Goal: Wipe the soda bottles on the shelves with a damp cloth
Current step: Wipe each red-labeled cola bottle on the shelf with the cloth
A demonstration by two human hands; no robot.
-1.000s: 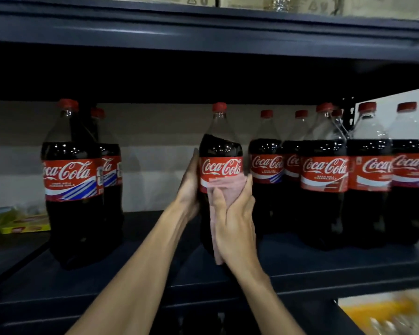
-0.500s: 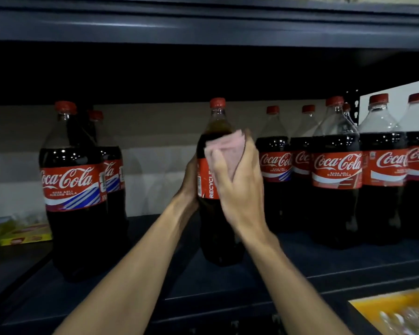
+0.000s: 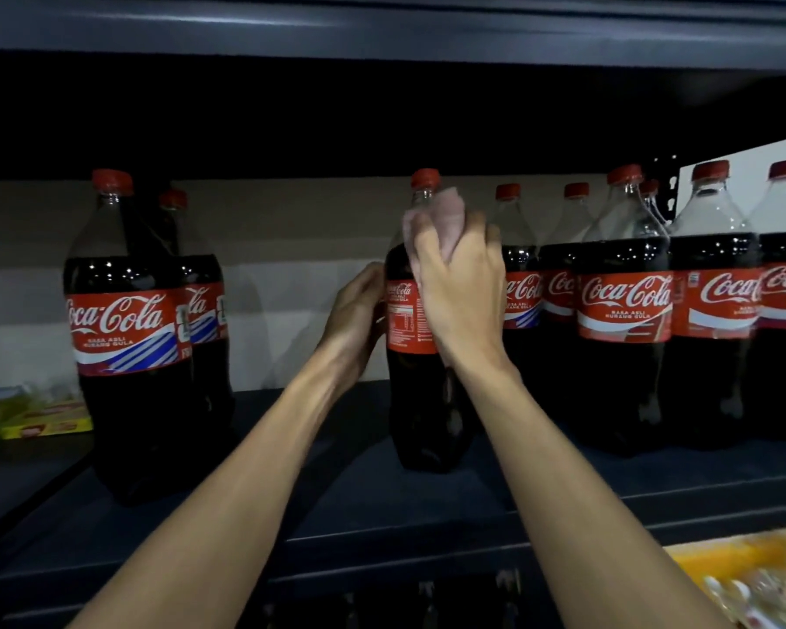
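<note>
Dark plastic red-capped cola bottle (image 3: 420, 401): you're clamping your left grip (image 3: 357, 311) round its label, right grip (image 3: 464, 283) clamping crumpled pink cloth (image 3: 443, 215) against its neck.

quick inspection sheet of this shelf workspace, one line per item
surface: dark shelf, dimly lit
job's things: middle bottle upright, apart from the others; pink cloth against its neck below the cap; two bottles at left; bottle group at right
clutter: yellow boxes at far left
hands: left hand grips middle bottle at the label; right hand holds the pink cloth
cables: nothing seen
surroundings: upper shelf overhead
</note>
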